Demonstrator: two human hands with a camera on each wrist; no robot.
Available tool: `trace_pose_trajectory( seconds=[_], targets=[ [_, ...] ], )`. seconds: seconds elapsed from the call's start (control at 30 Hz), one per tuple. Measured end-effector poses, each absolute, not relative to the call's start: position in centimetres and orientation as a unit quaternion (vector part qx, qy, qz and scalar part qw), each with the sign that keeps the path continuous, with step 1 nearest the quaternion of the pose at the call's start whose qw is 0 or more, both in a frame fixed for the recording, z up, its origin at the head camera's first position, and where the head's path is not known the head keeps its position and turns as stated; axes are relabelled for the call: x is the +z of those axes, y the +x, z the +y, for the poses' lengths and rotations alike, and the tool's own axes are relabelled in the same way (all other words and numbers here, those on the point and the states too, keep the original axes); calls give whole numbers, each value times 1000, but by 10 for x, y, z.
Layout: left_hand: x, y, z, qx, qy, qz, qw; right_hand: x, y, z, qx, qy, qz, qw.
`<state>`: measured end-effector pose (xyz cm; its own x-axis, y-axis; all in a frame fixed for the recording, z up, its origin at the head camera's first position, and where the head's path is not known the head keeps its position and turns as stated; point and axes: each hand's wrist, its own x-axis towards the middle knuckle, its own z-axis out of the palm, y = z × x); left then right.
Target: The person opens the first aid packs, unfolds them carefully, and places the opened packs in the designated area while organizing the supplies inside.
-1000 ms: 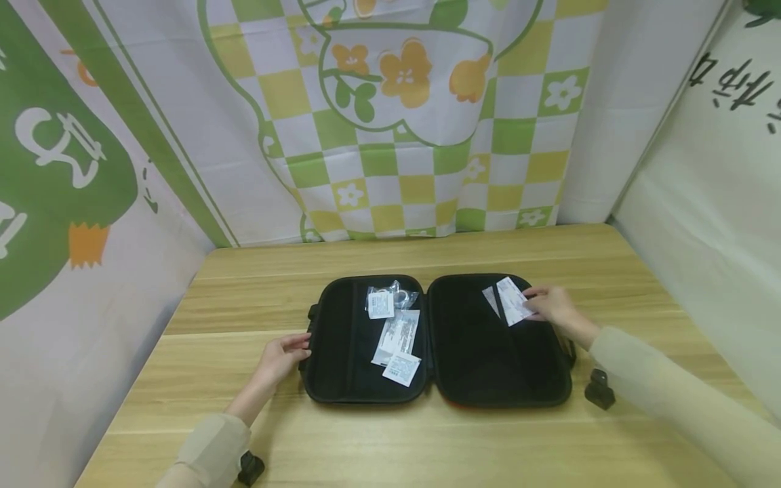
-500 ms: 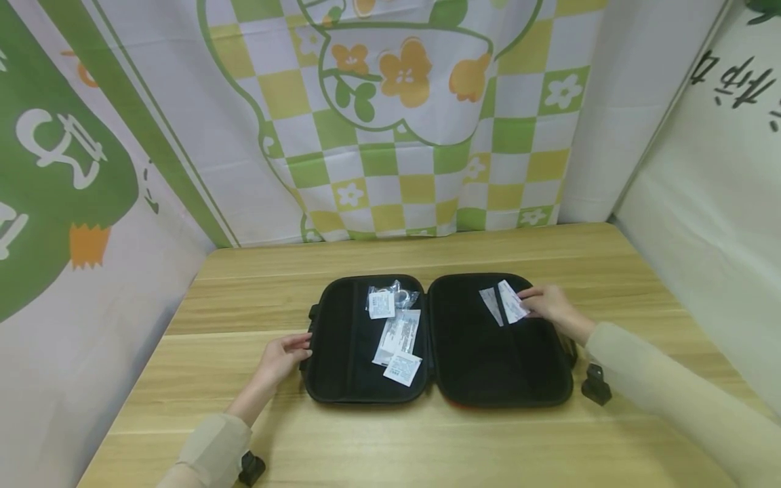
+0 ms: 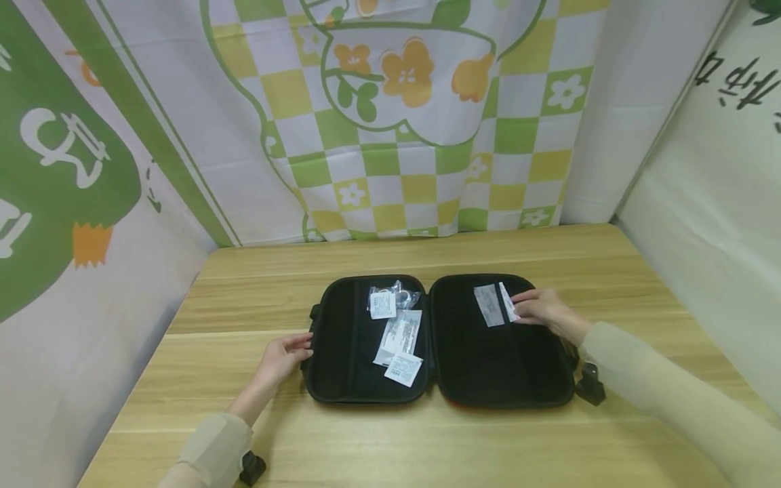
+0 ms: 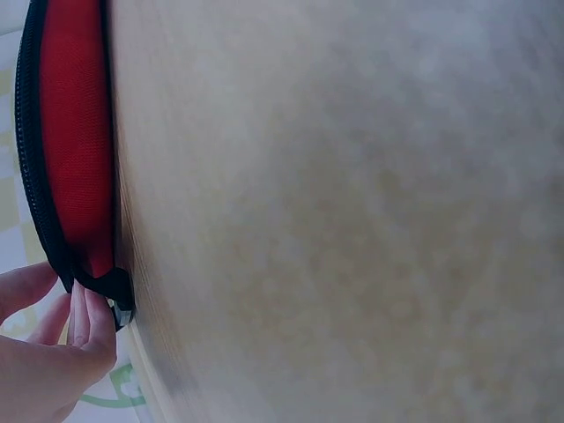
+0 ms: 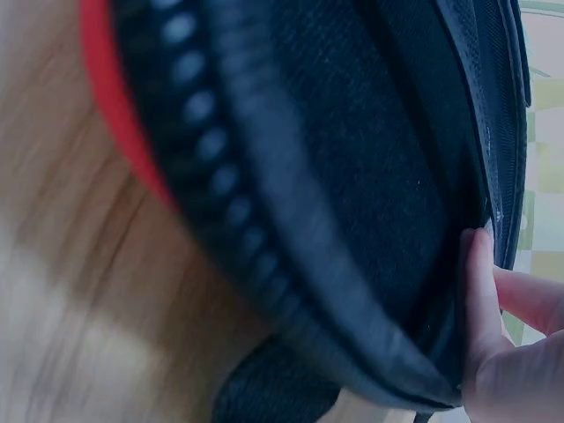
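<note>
A zippered case with a black inside (image 3: 476, 369) and red outside (image 4: 77, 132) lies spread wide on the table. My left hand (image 3: 281, 359) grips its left edge, thumb above and fingers against the side in the left wrist view. Over the right half, my right hand (image 3: 546, 313) pinches a flat white packet (image 3: 508, 301) partly tucked under a black elastic strap (image 3: 517, 359). Left of the strap shows a greyish flat piece (image 3: 489, 305), flush with the packet. In the right wrist view, the fingers hide most of the packet.
In the case's left half lie a clear bag with ring-like items (image 3: 403, 297), a long white packet (image 3: 396, 335) and two small square packets, one in front (image 3: 403, 369). A wooden table (image 3: 366, 447) carries everything. Patterned cloth (image 3: 378, 163) hangs behind.
My right hand has moved slightly left, pushing the white packet further under the strap, so more shows on the strap's left side. The left hand has stayed at the case edge.
</note>
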<state>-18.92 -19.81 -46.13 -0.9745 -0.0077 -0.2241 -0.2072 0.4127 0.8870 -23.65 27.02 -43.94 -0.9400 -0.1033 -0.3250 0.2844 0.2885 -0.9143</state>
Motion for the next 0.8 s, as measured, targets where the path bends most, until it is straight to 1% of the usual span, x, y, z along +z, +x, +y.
trace_pose_trajectory(
  seconds=[0.23,0.5,0.8],
  targets=[
    [-461,-189,-198,542,-66,833,92,-442,-237,269,-616,40,767,176],
    [-462,-190,-198,544,-65,832,90,-444,-240,266,-596,34,785,168],
    [-464,-190,-199,544,-59,833,86,-446,-243,264,-576,36,791,204]
  ],
)
